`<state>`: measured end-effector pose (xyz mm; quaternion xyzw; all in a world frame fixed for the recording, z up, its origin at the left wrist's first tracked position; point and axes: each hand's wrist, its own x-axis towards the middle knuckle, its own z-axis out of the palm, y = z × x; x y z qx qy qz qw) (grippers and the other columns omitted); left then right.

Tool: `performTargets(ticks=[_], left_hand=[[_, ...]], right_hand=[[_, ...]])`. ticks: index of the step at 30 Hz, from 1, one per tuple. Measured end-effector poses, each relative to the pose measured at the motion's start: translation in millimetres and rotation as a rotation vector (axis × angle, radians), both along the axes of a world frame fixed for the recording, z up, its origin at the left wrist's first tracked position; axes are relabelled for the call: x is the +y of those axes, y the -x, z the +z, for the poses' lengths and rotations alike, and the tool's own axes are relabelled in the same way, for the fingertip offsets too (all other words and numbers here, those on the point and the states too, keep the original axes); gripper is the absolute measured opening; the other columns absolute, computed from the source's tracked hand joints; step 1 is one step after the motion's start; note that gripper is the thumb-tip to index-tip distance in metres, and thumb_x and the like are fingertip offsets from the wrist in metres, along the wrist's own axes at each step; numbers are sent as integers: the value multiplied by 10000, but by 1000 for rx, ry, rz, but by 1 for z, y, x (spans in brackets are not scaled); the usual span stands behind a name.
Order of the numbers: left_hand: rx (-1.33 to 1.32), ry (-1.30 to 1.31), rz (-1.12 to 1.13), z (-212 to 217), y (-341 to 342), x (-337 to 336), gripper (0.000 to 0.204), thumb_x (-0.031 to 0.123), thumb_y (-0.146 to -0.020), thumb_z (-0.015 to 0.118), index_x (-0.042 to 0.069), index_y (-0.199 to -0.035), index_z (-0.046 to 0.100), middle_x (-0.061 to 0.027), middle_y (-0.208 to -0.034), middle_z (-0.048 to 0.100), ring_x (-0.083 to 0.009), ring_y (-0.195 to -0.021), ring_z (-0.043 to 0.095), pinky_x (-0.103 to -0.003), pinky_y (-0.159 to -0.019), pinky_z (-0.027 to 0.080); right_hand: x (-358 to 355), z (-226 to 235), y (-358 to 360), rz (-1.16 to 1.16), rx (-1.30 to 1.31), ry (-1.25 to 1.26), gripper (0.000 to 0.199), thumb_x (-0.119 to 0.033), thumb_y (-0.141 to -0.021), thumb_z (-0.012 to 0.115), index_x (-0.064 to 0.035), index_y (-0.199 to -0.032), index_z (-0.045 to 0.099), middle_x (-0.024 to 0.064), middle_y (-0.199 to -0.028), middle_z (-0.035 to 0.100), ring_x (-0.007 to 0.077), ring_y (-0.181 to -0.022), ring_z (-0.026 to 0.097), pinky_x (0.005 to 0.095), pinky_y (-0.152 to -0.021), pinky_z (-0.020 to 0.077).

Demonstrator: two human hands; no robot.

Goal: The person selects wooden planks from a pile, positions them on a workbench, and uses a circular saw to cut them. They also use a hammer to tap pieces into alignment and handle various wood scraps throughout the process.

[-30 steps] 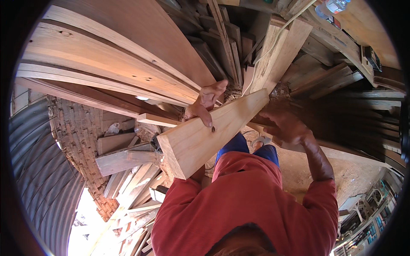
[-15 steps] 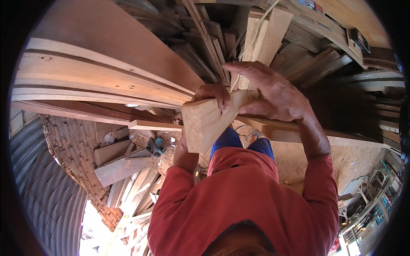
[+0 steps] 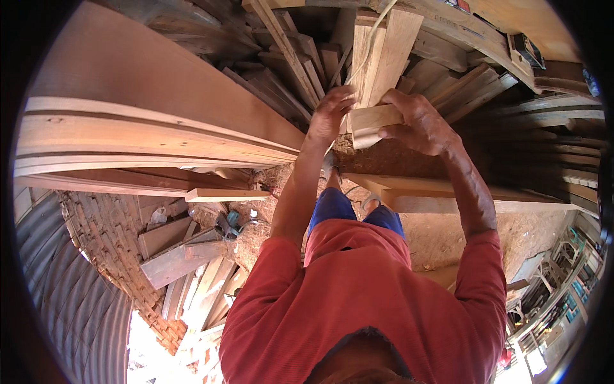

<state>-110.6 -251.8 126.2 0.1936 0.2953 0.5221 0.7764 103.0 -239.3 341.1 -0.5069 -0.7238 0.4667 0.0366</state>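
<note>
My right hand [image 3: 421, 125] has the block [image 3: 373, 121], thumb to the near side and fingers to the far side of its right end, a grip only about as wide as the wood. The block sits just my side of the lower end of the tall boards [image 3: 398, 54]. My left hand [image 3: 331, 116], blurred and half curled, is left of that same lower end, close by the block; I cannot tell whether it touches. To handle it well, I judge the right thumb should press square and firm, since one-ended holding lets the wood twist, and the left is best as a light steady at the free end. The cord [image 3: 369, 45] hanging along the tall boards could snag my left fingers, so I would keep them clear of it.
</note>
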Motion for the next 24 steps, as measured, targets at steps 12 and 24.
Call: performTargets(ticks=[12, 24], left_hand=[[1034, 208, -336, -168, 62, -201, 337, 346, -1004, 607, 57, -1159, 686, -73, -1024, 723, -217, -907, 687, -350, -804, 528], [1241, 24, -435, -165, 84, -191, 333, 316, -978, 607, 21, -1114, 685, -225, -1094, 713, -418, -1062, 683, -471, -919, 537]], right_hand=[[28, -104, -69, -182, 79, -124, 477, -49, -848, 814, 2, -1268, 593, 137, -1097, 687, 205, -1030, 646, 382, -901, 523], [48, -175, -117, -306, -112, -277, 528, -181, -852, 795, -34, -1318, 596, 229, -1229, 684, 420, -1187, 635, 453, -980, 506]])
